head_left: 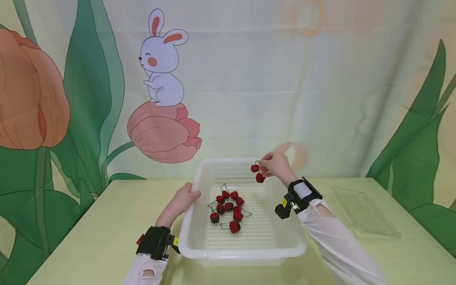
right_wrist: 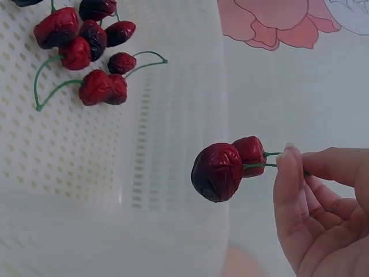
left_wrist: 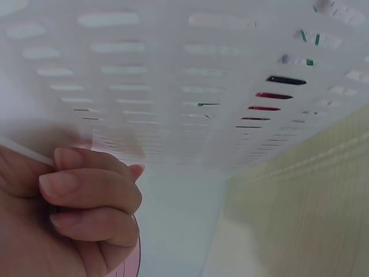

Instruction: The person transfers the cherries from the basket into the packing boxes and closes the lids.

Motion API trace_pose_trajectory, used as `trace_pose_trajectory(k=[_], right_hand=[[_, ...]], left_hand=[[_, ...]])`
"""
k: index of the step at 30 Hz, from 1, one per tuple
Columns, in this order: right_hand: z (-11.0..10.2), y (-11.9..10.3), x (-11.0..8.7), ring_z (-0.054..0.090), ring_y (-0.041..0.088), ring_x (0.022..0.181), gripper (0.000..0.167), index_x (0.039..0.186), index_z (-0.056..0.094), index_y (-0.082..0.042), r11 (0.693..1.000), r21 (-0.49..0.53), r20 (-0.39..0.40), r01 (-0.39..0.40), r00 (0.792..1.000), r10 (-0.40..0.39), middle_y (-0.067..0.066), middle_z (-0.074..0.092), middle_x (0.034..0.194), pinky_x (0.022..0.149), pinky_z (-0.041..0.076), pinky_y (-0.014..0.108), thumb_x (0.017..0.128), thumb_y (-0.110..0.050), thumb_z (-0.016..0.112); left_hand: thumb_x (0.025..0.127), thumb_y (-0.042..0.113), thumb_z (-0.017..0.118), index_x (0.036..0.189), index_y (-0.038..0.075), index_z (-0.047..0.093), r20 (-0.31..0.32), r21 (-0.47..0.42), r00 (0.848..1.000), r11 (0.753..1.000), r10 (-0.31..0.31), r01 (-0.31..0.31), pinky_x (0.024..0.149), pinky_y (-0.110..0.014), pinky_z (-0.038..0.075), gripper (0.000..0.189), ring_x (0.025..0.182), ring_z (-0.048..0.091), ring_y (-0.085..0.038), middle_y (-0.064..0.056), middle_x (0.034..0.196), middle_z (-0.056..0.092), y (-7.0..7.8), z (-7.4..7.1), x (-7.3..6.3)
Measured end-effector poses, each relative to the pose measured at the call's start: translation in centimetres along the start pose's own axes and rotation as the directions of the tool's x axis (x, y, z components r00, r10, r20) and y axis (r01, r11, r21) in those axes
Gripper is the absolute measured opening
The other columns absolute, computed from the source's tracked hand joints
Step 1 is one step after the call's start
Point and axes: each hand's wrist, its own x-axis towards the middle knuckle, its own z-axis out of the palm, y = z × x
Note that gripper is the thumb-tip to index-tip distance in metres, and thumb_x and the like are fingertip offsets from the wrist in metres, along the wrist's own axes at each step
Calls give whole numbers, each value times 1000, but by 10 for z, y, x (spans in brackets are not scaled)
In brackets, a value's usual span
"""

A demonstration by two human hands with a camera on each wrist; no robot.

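The left hand (head_left: 183,198) curls its fingers round the near-side edge of a white, rectangular plastic basket (head_left: 242,254), whose rim spans the space between both hands. The right hand (head_left: 277,166) pinches the thin green stems (right_wrist: 260,165) of two round, dark-red cherries (head_left: 260,177), which hang by the far rim. Perforated floor (head_left: 254,227) separates them from a loose cluster of red cherries (head_left: 229,206) between the hands. Right of the right hand, a flat, clear plastic tray (head_left: 370,213) lies on the pale-yellow table (head_left: 89,237). Beyond both hands hangs a printed cloth (head_left: 242,79). The cherry skins look glossy and wrinkled.
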Motion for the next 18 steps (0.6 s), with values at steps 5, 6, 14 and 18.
trace_pose_trajectory(k=[5,6,14,18], right_hand=[[-17,-3,1,60,19,60,18,93,61,8,1000,-13,-26,6,1000,-6,15,61,72,59,53,29,86,-9,59],[-20,-2,2,60,19,60,18,92,61,9,1000,-13,-31,10,999,-11,15,61,72,59,53,29,86,-9,59],[-43,3,0,59,20,63,19,95,62,6,1000,15,-52,5,999,-5,16,61,76,60,53,30,87,-10,58],[-54,6,-2,61,20,65,22,98,60,7,999,26,-64,-18,998,19,18,61,80,62,53,30,87,-12,58]], left_hand=[[88,8,44,109,-12,39,0,1,1000,1000,6,-6,64,-45,51,29,83,57,-35,-24,100,50,-1,0,0],[88,8,44,109,-12,39,-1,5,1000,1000,7,-7,65,-45,51,29,82,57,-35,-24,99,50,0,0,0],[87,8,44,110,-12,39,-6,19,1000,1000,-2,2,65,-44,51,31,83,57,-34,-24,100,50,1,0,-1],[88,8,44,111,-12,38,1,18,1000,1000,-2,2,65,-44,51,32,84,57,-37,-25,101,49,2,1,-1]])
